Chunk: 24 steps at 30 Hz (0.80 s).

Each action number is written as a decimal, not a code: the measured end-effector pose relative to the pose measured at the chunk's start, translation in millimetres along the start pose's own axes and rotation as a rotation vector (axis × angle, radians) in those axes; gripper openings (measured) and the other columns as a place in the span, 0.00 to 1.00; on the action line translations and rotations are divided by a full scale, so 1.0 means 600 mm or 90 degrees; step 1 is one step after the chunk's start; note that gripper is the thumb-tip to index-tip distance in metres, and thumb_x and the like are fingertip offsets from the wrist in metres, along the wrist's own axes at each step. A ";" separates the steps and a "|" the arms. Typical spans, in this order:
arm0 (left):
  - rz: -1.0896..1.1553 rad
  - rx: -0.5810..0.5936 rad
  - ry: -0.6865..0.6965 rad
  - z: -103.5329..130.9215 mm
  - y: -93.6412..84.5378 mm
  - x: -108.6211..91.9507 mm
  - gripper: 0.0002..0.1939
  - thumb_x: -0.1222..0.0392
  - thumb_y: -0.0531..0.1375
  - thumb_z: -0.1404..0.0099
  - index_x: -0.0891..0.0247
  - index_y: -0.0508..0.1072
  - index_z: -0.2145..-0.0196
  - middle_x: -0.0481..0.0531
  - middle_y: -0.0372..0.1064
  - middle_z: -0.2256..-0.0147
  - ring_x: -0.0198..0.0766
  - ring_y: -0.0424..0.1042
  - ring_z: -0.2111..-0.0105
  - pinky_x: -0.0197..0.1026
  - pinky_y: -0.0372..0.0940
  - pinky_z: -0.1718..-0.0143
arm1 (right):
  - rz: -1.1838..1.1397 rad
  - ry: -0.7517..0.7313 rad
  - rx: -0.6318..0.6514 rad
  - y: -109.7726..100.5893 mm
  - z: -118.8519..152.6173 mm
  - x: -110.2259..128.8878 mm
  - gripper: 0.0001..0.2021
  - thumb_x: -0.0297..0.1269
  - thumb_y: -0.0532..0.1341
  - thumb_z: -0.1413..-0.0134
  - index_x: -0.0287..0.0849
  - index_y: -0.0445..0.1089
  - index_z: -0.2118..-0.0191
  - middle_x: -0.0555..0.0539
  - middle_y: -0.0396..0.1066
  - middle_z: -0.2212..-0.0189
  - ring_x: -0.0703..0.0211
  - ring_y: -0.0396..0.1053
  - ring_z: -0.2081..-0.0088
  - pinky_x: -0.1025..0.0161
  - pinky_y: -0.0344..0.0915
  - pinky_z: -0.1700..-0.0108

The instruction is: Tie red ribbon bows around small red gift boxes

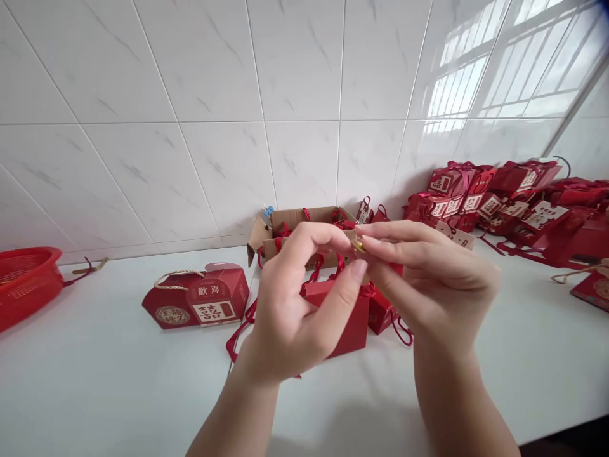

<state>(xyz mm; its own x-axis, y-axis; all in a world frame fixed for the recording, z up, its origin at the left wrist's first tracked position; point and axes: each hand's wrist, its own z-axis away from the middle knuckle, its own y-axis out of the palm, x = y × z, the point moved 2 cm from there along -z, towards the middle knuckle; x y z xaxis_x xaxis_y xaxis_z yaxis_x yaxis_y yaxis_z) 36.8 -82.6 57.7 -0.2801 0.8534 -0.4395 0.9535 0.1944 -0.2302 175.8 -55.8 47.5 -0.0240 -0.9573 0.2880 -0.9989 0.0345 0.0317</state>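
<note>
Gold piece (360,246), small and partly hidden, sits at the fingertips of both hands, raised above the table (95,387). The right hand (431,270) has its grip closed on it, fingers and thumb bunched together. The left hand (295,311) curls toward it, its index tip close by and its thumb tip just below; whether this grip also pinches the piece, I cannot tell.

Beyond and below the hands, partly hidden by them, stands a plain red box (351,327), with a second red box (379,312) just to its right. Behind these, an open carton (291,219) holds red ribbons and stands near the tiled wall (214,57). A printed box (221,293) with a rope handle (174,281) rests to the left, and a red basket (28,279) shows at the left edge. On the right, many red boxes with ribbons form a pile (459,200) by the wall.
</note>
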 end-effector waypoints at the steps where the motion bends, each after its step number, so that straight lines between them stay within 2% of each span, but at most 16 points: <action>1: -0.002 -0.012 0.009 -0.001 -0.002 0.001 0.05 0.66 0.59 0.37 0.62 0.67 0.63 0.50 0.68 0.66 0.34 0.71 0.65 0.38 0.70 0.64 | -0.001 0.000 0.011 0.001 0.000 0.001 0.17 0.23 0.64 0.51 0.55 0.76 0.59 0.51 0.76 0.63 0.56 0.75 0.63 0.58 0.76 0.65; 4: 0.006 -0.027 0.007 -0.004 -0.010 0.005 0.03 0.66 0.58 0.36 0.62 0.68 0.64 0.48 0.69 0.67 0.33 0.71 0.67 0.37 0.70 0.66 | -0.014 0.008 0.046 0.001 -0.001 0.007 0.17 0.24 0.63 0.50 0.55 0.76 0.58 0.50 0.76 0.62 0.56 0.75 0.62 0.59 0.76 0.65; 7: 0.026 -0.001 -0.004 -0.004 -0.014 0.008 0.02 0.66 0.58 0.36 0.62 0.69 0.64 0.49 0.69 0.68 0.34 0.71 0.68 0.38 0.70 0.67 | -0.030 0.026 0.065 -0.004 -0.003 0.012 0.14 0.25 0.63 0.49 0.52 0.76 0.60 0.49 0.76 0.62 0.54 0.75 0.60 0.57 0.76 0.62; 10: 0.022 0.039 0.002 -0.003 -0.014 0.008 0.02 0.65 0.56 0.35 0.61 0.68 0.65 0.50 0.68 0.69 0.36 0.70 0.68 0.41 0.69 0.66 | -0.059 0.087 0.105 -0.009 -0.005 0.012 0.11 0.27 0.64 0.48 0.50 0.76 0.62 0.48 0.76 0.62 0.54 0.75 0.61 0.57 0.76 0.62; 14: -0.014 0.071 0.006 -0.004 -0.012 0.010 0.03 0.65 0.56 0.34 0.61 0.68 0.67 0.51 0.66 0.69 0.38 0.69 0.66 0.42 0.68 0.65 | -0.095 0.170 0.157 -0.012 -0.004 0.004 0.12 0.31 0.64 0.47 0.51 0.75 0.57 0.49 0.75 0.62 0.58 0.75 0.64 0.61 0.76 0.66; 19: -0.020 0.029 0.051 -0.005 -0.008 0.015 0.03 0.66 0.57 0.35 0.62 0.68 0.67 0.51 0.67 0.67 0.37 0.69 0.64 0.42 0.69 0.63 | -0.096 0.152 0.130 -0.011 -0.004 -0.004 0.09 0.29 0.64 0.48 0.50 0.76 0.62 0.48 0.74 0.63 0.58 0.73 0.61 0.62 0.76 0.64; 24: 0.045 0.003 0.013 -0.003 -0.008 0.014 0.05 0.68 0.59 0.37 0.61 0.67 0.63 0.48 0.67 0.67 0.35 0.71 0.66 0.39 0.70 0.67 | -0.118 0.165 0.135 -0.007 -0.002 -0.005 0.06 0.30 0.64 0.48 0.47 0.75 0.64 0.49 0.73 0.66 0.61 0.73 0.66 0.64 0.75 0.68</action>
<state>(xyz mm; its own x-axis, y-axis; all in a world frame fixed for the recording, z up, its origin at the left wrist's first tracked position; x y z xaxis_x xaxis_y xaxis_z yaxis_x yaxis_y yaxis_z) 29.8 -75.6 56.5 -0.2090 0.8746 -0.4374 0.9706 0.1308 -0.2023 180.3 -53.0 47.5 0.1413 -0.8369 0.5288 -0.9721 -0.2184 -0.0858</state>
